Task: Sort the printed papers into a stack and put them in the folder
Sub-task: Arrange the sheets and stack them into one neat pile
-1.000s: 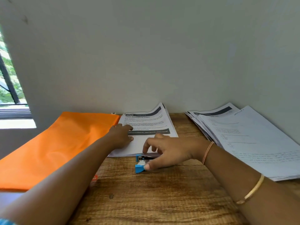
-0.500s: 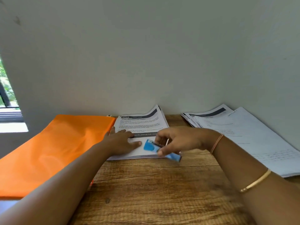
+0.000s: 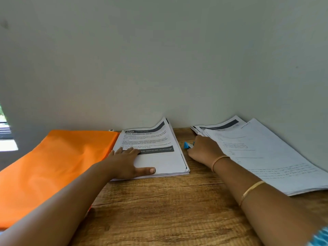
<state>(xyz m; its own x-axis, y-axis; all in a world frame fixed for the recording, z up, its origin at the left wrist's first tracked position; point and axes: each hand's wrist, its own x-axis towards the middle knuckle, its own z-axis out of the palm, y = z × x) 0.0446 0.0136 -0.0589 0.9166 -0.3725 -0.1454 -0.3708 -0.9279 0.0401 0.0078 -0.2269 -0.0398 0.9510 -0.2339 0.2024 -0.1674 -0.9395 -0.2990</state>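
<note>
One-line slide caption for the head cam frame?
Left hand pressing flat on the middle paper stack, right hand holding a small blue object beside it, orange folder at left.

A study or office corner: wooden bench (image 3: 159, 210) against a plain pale wall (image 3: 159, 59), window (image 3: 5, 132) past its left edge, printed papers (image 3: 159, 162) and an orange folder (image 3: 53, 166) laid out.
</note>
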